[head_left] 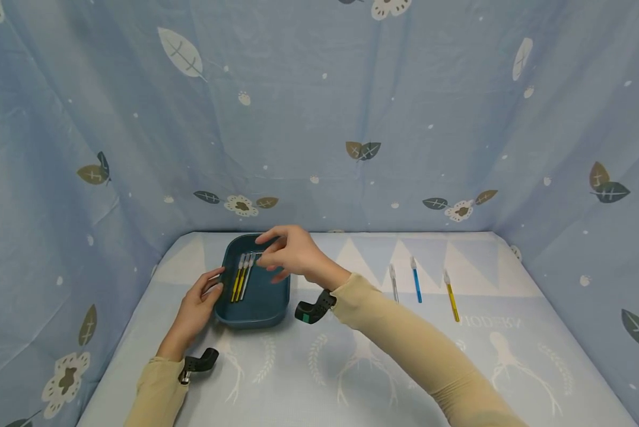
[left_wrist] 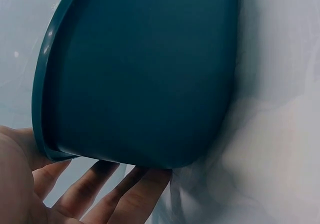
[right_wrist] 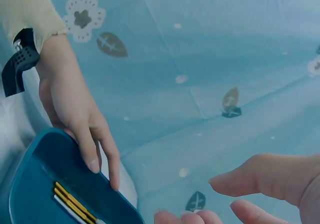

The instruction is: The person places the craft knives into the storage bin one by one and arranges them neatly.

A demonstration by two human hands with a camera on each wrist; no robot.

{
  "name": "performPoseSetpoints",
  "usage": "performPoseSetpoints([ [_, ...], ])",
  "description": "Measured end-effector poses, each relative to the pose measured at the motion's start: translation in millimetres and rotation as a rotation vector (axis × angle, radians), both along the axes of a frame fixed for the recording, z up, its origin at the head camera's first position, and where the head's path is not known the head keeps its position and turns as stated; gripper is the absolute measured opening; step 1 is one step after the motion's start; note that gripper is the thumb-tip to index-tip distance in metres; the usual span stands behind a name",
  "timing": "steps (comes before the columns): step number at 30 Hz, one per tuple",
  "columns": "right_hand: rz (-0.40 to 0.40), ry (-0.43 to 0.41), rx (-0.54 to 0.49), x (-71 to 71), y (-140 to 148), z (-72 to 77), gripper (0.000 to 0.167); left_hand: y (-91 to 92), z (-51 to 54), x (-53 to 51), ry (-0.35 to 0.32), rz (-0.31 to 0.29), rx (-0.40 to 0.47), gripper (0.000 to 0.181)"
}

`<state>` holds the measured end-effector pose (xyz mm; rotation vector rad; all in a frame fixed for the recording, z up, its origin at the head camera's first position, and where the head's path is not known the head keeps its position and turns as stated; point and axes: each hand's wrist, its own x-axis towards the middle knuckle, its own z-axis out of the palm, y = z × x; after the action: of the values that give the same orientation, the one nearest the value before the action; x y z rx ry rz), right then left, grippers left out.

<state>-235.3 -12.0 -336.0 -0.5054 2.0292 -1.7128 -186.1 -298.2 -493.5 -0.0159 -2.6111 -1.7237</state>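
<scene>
At the left, my left hand [head_left: 195, 306] holds the side of a dark teal tray [head_left: 260, 317], its thumb at the rim and its fingers against the outer wall [left_wrist: 145, 83]. Inside the tray lie two yellow pens [head_left: 237, 283] and a silver-white pen [head_left: 246, 281], side by side with clear caps. My right hand [head_left: 295, 254] is above the tray's right part, thumb and fingers apart. A small pale bit shows by its fingertips; whether it is touched I cannot tell. In the right wrist view the right hand [right_wrist: 280, 184] is partly cut off.
On the right side of the table lie a silver pen [head_left: 394, 283], a blue pen [head_left: 416, 281] and a yellow pen [head_left: 451, 298], spaced apart. A patterned blue curtain [head_left: 319, 118] stands behind and at both sides.
</scene>
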Motion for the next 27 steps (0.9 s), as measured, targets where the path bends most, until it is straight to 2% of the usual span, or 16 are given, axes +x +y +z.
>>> performPoseSetpoints([
  [6,-0.018,-0.011,-0.027,4.9,28.0,-1.8,0.038,0.7,1.0,1.8,0.000,-0.004,-0.009,0.053],
  [27,-0.149,0.063,0.022,27.6,102.2,-12.3,0.043,0.1,-3.4,4.1,0.009,-0.009,-0.020,0.053],
])
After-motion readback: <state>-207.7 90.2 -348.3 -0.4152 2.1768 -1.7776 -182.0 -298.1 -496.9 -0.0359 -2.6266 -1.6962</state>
